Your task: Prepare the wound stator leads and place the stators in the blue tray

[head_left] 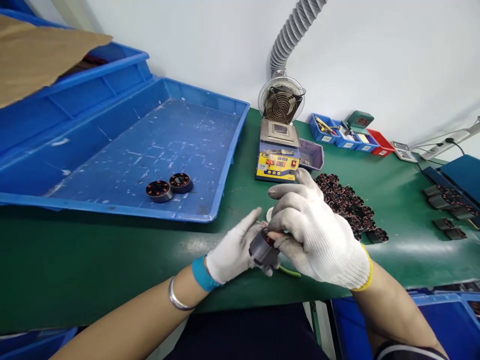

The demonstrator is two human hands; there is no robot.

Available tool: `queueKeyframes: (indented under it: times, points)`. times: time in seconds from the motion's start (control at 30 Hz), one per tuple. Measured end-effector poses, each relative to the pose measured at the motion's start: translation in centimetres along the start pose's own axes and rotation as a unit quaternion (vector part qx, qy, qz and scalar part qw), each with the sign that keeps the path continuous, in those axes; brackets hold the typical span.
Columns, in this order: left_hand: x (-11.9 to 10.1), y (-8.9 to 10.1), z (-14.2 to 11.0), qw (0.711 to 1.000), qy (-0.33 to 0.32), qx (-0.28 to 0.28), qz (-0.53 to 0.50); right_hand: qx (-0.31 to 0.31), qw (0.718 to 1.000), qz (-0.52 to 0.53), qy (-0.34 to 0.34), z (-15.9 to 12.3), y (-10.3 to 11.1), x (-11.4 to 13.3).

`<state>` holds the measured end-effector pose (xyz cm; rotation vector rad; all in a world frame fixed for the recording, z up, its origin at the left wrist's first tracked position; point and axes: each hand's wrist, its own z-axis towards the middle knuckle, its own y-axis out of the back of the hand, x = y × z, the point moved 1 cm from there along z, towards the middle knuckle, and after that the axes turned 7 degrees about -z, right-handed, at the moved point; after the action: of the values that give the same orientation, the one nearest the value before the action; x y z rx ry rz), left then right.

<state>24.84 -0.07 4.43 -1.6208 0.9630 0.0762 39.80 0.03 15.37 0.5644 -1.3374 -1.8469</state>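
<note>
The white-gloved left hand point(240, 250) is curled around one dark grey cylindrical motor part point(263, 248); the yellow-cuffed right hand point(315, 232) pinches at its top. Two similar black-and-copper rings point(159, 191) sit touching near the front edge of one large blue plastic tray point(150, 145), bare floor behind them; green worktop point(240, 187) shows between tray and one yellow-fronted solder pot point(278, 155)

The room is bright, and the light seems to come from above. The pale wall point(375, 60) looks evenly lit. The green table point(423, 257) has soft, milky shine (like a wet floor). Soft shade sits under the big blue tray point(187, 125). Things near the edges look stretched and leaning, and tiny bits look fuzzy.
</note>
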Motion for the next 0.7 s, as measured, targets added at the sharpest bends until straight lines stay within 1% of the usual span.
queueKeyframes:
  times: [0.07, 0.1, 0.13, 0.2, 0.27, 0.3, 0.33, 0.4, 0.43, 0.47, 0.5, 0.53, 0.6, 0.63, 0.67, 0.7]
  points:
    - [0.8, 0.1, -0.2, 0.994, 0.082, 0.072, 0.010, 0.003, 1.000, 0.008, -0.011, -0.3, -0.1, -0.1]
    - [1.0, 0.1, -0.3, 0.990, 0.101, 0.101, 0.017, -0.001, 1.000, 0.012, -0.018, -0.5, -0.2, -0.3]
    - [1.0, 0.2, -0.5, 0.989, 0.094, 0.114, 0.029, -0.007, 0.999, 0.018, -0.026, -0.8, -0.2, -0.4]
    - [0.9, 0.1, -0.8, 0.992, 0.019, 0.104, 0.067, -0.032, 0.997, 0.046, -0.049, -1.4, -0.6, -0.8]
    - [0.7, -0.3, -1.0, 0.990, -0.068, 0.070, 0.102, -0.083, 0.985, 0.122, -0.090, -2.2, -1.6, -1.1]
    - [0.6, -0.5, -1.1, 0.987, -0.105, 0.048, 0.108, -0.118, 0.969, 0.181, -0.123, -2.6, -2.3, -1.3]
    - [0.6, -0.7, -1.3, 0.985, -0.134, 0.025, 0.105, -0.157, 0.942, 0.247, -0.166, -3.1, -3.1, -1.5]
    - [0.8, -1.0, -1.5, 0.983, -0.159, -0.011, 0.095, -0.236, 0.863, 0.356, -0.269, -4.0, -5.1, -1.8]
    - [0.9, -1.0, -1.5, 0.982, -0.161, -0.023, 0.094, -0.265, 0.829, 0.382, -0.311, -4.5, -6.0, -1.8]
    - [1.0, -1.0, -1.5, 0.982, -0.163, -0.028, 0.094, -0.280, 0.813, 0.385, -0.337, -4.8, -6.9, -1.6]
    - [1.2, -0.9, -1.5, 0.981, -0.165, -0.031, 0.096, -0.274, 0.817, 0.370, -0.347, -5.1, -7.6, -1.2]
    - [1.4, -0.8, -1.5, 0.980, -0.170, -0.032, 0.100, -0.245, 0.839, 0.342, -0.344, -5.3, -8.2, -0.7]
    - [1.8, -0.5, -1.4, 0.974, -0.191, -0.021, 0.120, -0.163, 0.889, 0.281, -0.322, -5.4, -9.2, 0.4]
    - [2.1, -0.3, -1.4, 0.970, -0.202, -0.014, 0.138, -0.133, 0.903, 0.258, -0.315, -5.4, -9.6, 0.9]
    - [2.3, 0.0, -1.4, 0.964, -0.211, -0.010, 0.160, -0.116, 0.909, 0.247, -0.314, -5.3, -9.9, 1.3]
    - [2.4, 0.3, -1.4, 0.958, -0.222, -0.007, 0.184, -0.114, 0.909, 0.246, -0.317, -5.3, -10.1, 1.6]
